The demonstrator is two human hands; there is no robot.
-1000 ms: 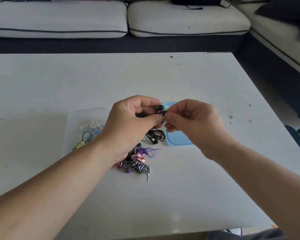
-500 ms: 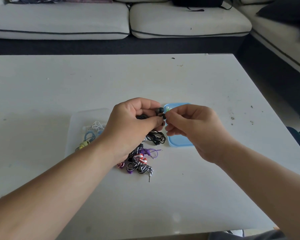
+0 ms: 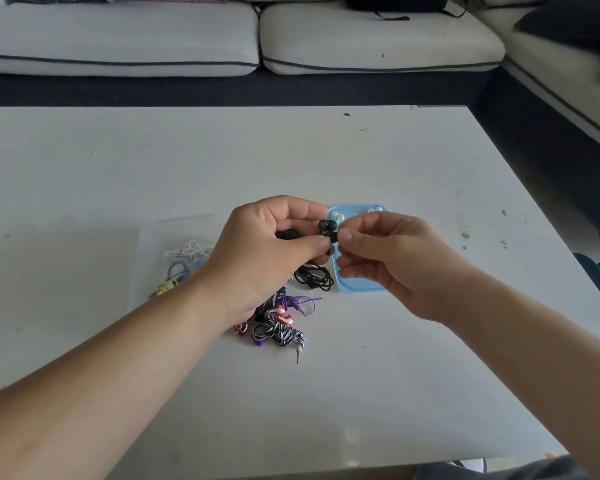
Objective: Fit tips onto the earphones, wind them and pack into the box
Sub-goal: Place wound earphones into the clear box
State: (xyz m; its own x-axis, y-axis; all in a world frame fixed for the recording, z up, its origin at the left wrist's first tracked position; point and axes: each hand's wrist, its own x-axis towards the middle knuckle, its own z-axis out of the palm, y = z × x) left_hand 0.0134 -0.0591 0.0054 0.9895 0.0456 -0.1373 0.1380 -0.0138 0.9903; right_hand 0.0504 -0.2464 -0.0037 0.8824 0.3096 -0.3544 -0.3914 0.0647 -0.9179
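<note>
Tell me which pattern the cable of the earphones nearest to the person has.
That cable has black-and-white stripes; the head view, the only one, shows it.

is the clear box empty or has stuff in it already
Not empty: the clear box holds white, blue and yellow-green earphones, which show inside its outline.

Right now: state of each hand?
Left hand: grips the black wired earphones.
Right hand: pinches a small black piece at their end; tip or bud, cannot tell.
</note>
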